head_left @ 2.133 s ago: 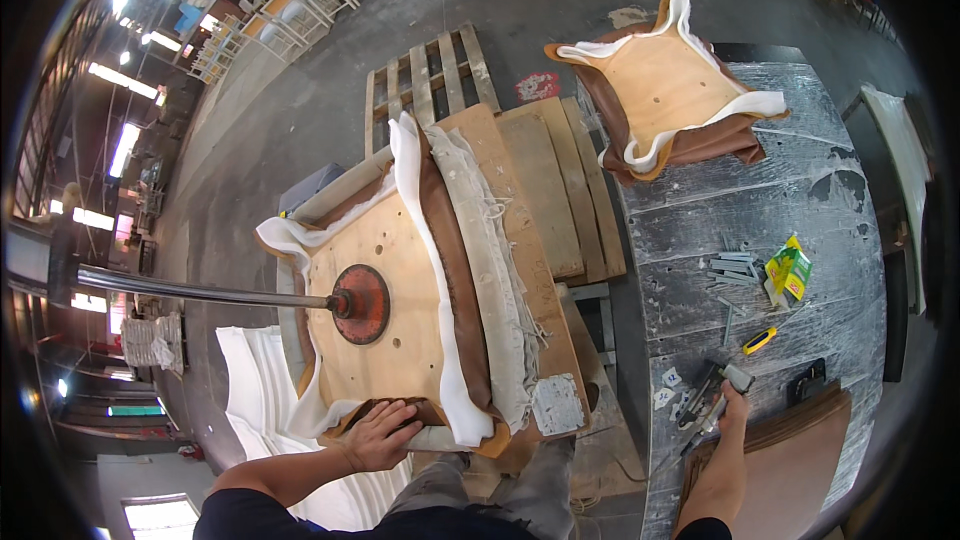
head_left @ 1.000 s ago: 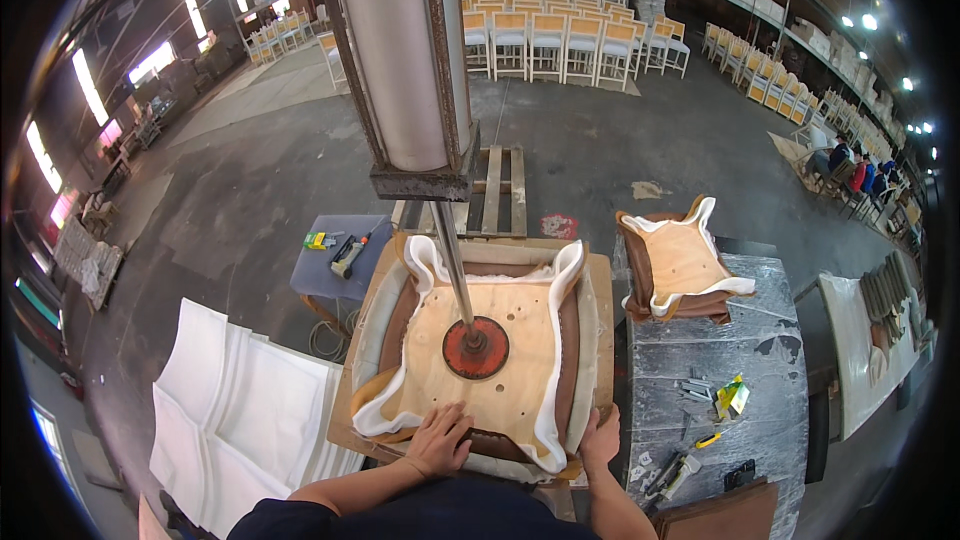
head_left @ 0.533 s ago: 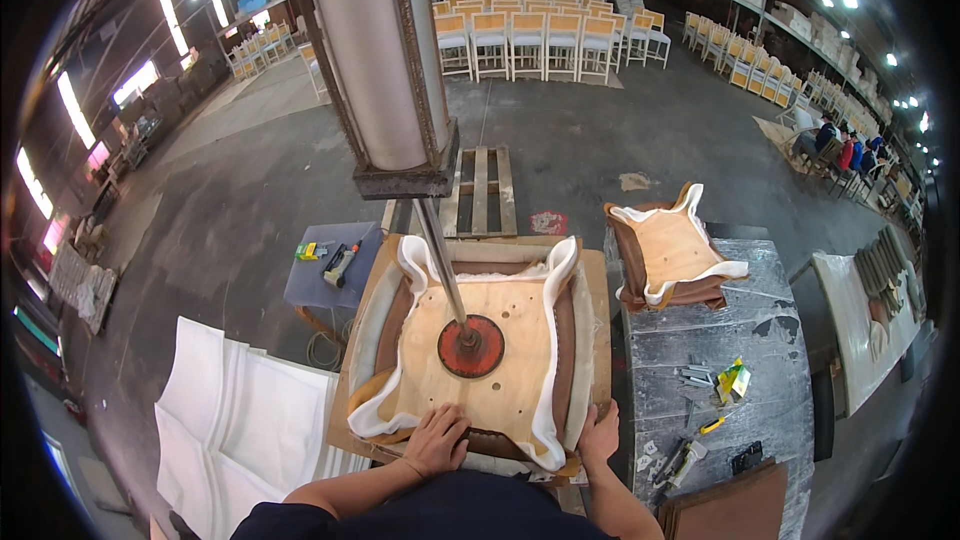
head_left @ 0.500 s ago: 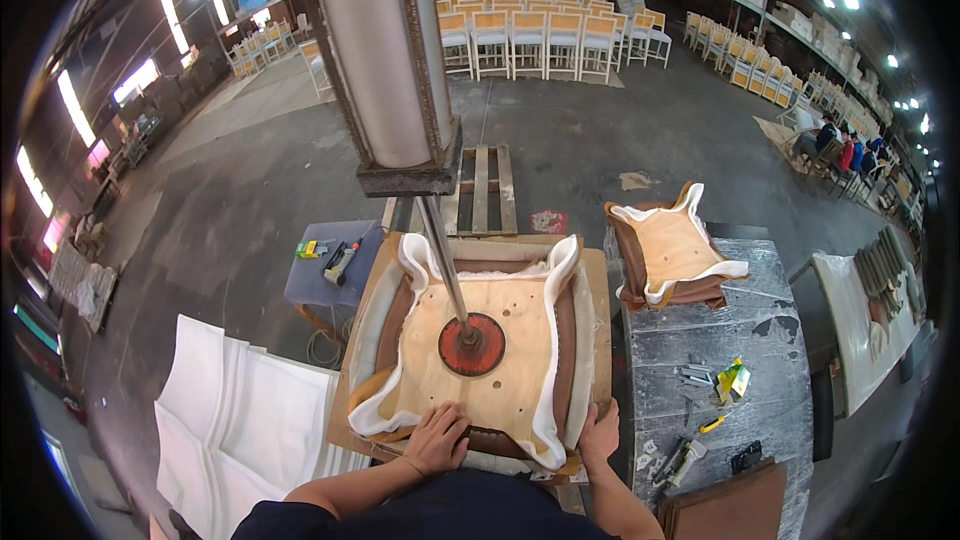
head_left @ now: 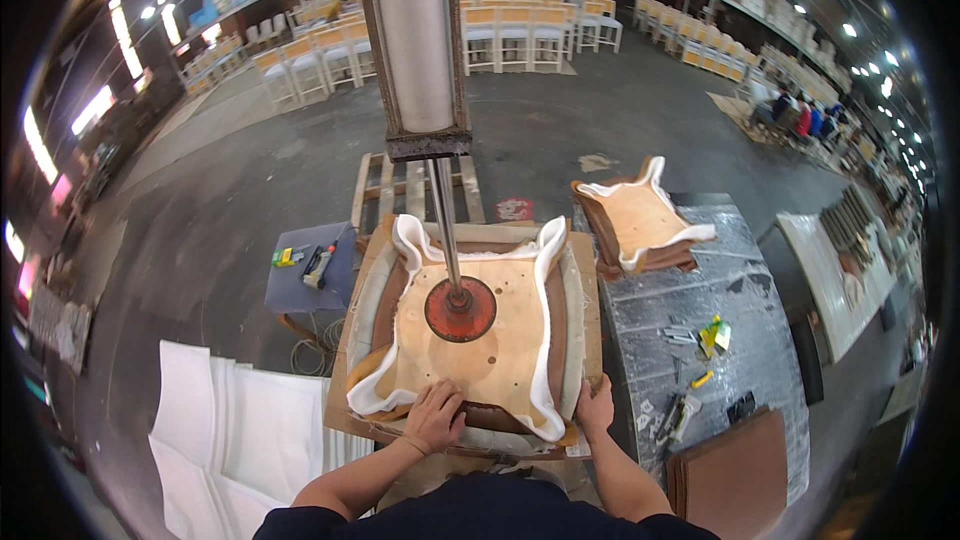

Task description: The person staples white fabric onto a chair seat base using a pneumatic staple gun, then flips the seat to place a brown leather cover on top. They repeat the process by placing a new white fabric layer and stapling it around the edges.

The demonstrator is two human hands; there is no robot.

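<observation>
pale plywood seat panel (head_left: 515, 340), square, edged with white foam and a brown cover, lies underside up inside a grey padded surround (head_left: 573, 315) on a flat brown board (head_left: 588, 275), directly before the person. the surround appears to serve as a nest keeping the panel square. above its middle is a red round metal plate (head_left: 478, 324) on a polished steel rod (head_left: 444, 215), which descends from a grey metal cylinder (head_left: 415, 50); a round shadow below suggests the plate is raised, though contact cannot be confirmed. left hand (head_left: 433, 418) rests on the near edge, fingers extended and gripping nothing, probably to steady it. right hand (head_left: 596, 406) is at the near right edge of the board and surround, fingers bent; whether they grip cannot be told, their undersides being hidden. rightward, a plastic-wrapped table (head_left: 640, 325) bears a second brown-covered plywood panel (head_left: 640, 215) and a yellow cutter (head_left: 703, 380), seemingly within reach. leftward, a grey-blue cushioned stool (head_left: 342, 260) carries a handheld tool (head_left: 318, 268), its type unclear. white foam sheets (head_left: 265, 410) lie nearer the person. the cylinder's top is cut off; small items on the table are indistinct.
</observation>
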